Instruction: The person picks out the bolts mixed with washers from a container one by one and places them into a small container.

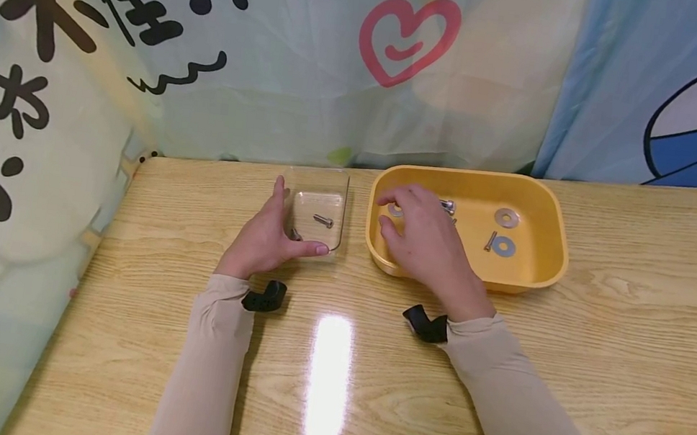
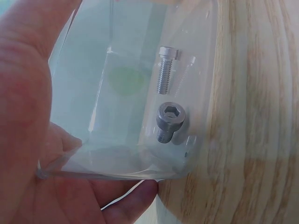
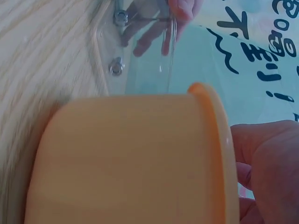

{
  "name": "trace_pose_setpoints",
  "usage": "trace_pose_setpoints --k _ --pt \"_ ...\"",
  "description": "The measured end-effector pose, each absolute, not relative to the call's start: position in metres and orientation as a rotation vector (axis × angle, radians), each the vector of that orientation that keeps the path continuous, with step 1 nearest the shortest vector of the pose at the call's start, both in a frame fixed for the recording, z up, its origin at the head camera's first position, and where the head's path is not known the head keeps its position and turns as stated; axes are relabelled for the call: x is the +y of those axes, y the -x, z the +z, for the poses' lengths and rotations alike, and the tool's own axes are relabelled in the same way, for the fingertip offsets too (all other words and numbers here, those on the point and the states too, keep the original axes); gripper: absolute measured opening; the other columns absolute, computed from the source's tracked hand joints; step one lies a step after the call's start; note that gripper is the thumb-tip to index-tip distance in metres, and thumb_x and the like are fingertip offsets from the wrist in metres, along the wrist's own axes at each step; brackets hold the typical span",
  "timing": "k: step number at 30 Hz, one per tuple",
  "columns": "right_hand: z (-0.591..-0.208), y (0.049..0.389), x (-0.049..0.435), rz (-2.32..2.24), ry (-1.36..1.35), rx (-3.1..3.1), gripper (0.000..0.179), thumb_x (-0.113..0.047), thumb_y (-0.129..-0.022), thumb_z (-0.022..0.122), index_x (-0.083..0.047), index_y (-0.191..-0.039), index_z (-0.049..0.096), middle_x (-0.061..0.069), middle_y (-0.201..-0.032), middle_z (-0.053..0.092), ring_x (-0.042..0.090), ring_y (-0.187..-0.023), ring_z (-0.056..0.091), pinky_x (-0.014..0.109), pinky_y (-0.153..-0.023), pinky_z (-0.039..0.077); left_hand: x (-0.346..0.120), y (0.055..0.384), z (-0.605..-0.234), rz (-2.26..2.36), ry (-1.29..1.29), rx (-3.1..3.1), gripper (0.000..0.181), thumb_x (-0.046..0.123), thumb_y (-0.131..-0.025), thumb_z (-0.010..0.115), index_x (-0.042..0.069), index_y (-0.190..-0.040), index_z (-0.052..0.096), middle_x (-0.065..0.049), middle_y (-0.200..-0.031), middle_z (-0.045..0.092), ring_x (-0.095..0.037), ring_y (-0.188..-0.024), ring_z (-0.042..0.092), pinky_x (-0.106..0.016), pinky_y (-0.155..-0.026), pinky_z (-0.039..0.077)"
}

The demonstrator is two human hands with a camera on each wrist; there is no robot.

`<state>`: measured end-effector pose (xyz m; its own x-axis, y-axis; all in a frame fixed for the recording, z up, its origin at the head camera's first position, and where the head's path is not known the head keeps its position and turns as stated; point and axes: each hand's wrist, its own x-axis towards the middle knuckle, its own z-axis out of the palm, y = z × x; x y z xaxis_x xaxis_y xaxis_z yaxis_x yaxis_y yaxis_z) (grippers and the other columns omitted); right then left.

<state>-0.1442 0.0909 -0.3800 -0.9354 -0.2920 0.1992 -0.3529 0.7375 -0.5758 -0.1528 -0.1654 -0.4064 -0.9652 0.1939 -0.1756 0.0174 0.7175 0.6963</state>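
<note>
My left hand [image 1: 261,236] grips a clear plastic box [image 1: 339,187] from its left and near sides, the thumb along the front. Inside lie a slim socket head bolt [image 2: 164,70] and a thicker one [image 2: 170,116] with a hex recess. The right hand [image 1: 427,238] reaches over the left part of a yellow tray [image 1: 552,228], thumb and index finger bent and apart. A washer [image 1: 395,210] shows in the gap between those two fingertips. The right wrist view has the tray's outer wall [image 3: 126,154] hiding most of that hand's fingers.
Flat washers [image 1: 507,218] and a small bolt [image 1: 491,241] lie in the tray's right half. More bolts [image 1: 448,206] are partly hidden behind the right hand. Box and tray stand side by side on a wooden table [image 1: 636,318], a printed cloth [image 1: 313,82] hanging behind.
</note>
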Motion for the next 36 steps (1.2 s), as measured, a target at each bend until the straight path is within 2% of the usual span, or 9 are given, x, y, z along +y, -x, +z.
trace_pose_setpoints --k 6,13,21,31,36 --pt "-0.379 0.144 0.104 1.005 -0.464 -2.85 0.024 -0.015 -0.098 0.062 -0.002 -0.118 0.066 0.016 -0.121 0.062 0.033 -0.112 0.053 0.048 -0.097 0.044 -0.166 0.153 -0.405 1.075 -0.159 2.687 0.141 0.055 -0.073 0.087 0.006 -0.16 -0.012 -0.017 -0.166 0.016 -0.032 -0.15 0.022 -0.047 -0.118 0.028" --pt "-0.378 0.145 0.12 1.036 -0.424 -2.838 0.025 -0.012 -0.096 0.063 -0.002 -0.119 0.066 0.018 -0.122 0.061 0.033 -0.095 0.058 0.046 -0.088 0.048 -0.166 0.153 -0.406 1.067 -0.169 2.691 0.141 0.056 -0.073 0.086 0.006 -0.159 -0.013 -0.018 -0.165 0.016 -0.032 -0.15 0.022 -0.047 -0.118 0.027" --pt "-0.381 0.147 0.137 0.994 -0.379 -2.82 0.024 -0.01 -0.095 0.062 -0.001 -0.116 0.067 0.019 -0.119 0.063 0.034 -0.101 0.057 0.049 -0.091 0.046 -0.166 0.153 -0.405 1.062 -0.173 2.696 0.141 0.055 -0.073 0.087 0.006 -0.159 -0.013 -0.017 -0.165 0.016 -0.032 -0.15 0.021 -0.046 -0.119 0.027" --pt "-0.384 0.152 0.15 0.978 -0.323 -2.903 0.028 -0.014 -0.095 0.065 0.0 -0.12 0.065 0.02 -0.124 0.061 0.037 -0.116 0.055 0.054 -0.1 0.041 -0.165 0.154 -0.405 1.051 -0.174 2.699 0.142 0.056 -0.072 0.086 0.005 -0.159 -0.013 -0.018 -0.166 0.015 -0.032 -0.151 0.021 -0.046 -0.119 0.027" --pt "-0.385 0.154 0.154 0.939 -0.298 -2.949 0.03 -0.014 -0.094 0.068 0.001 -0.12 0.064 0.022 -0.125 0.06 0.038 -0.118 0.053 0.057 -0.101 0.039 -0.166 0.153 -0.406 1.045 -0.172 2.699 0.142 0.057 -0.072 0.086 0.006 -0.159 -0.014 -0.017 -0.166 0.015 -0.033 -0.15 0.022 -0.047 -0.118 0.027"
